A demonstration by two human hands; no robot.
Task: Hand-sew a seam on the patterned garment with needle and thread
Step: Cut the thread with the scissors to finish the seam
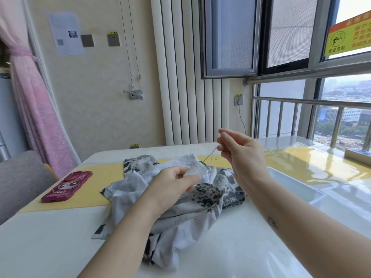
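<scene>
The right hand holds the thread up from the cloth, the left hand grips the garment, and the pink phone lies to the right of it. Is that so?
Not quite: the head view shows the pink phone lying to the left of the garment. The rest stands: the right hand holds the thread up, and the left hand grips the garment.

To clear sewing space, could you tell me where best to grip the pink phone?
Probably pinch the pink phone across its long edges near the middle, from above: it lies flat on the yellow runner, both long sides exposed, apart from the garment.
</scene>
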